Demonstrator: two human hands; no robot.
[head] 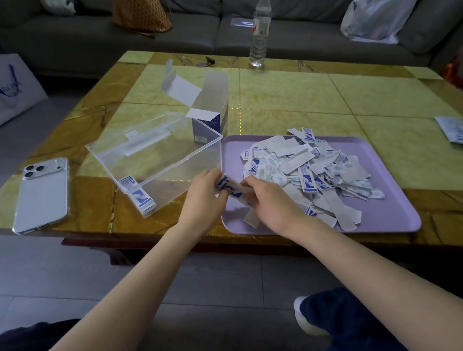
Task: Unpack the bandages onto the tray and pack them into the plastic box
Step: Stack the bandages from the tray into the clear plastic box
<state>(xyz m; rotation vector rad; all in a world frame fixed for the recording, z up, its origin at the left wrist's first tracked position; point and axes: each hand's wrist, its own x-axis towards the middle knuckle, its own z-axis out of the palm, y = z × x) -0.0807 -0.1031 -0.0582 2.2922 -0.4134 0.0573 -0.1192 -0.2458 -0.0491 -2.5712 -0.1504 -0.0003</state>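
A heap of white-and-blue wrapped bandages [313, 163] lies on the lilac tray [382, 216] at the table's front right. Left of the tray stands the clear plastic box [157, 156], lid open, with a few bandages [138, 193] in its near corner. My left hand [205, 198] and my right hand [271, 201] meet over the tray's left edge. Together they grip a small stack of bandages [230, 187] between their fingers. The opened cardboard bandage carton [209, 116] stands behind the box.
A phone [44, 193] lies face down at the table's front left. A water bottle [260, 30] stands at the far edge, keys beside it. A paper sheet [458, 130] lies at the right edge. A sofa with bags runs behind the table.
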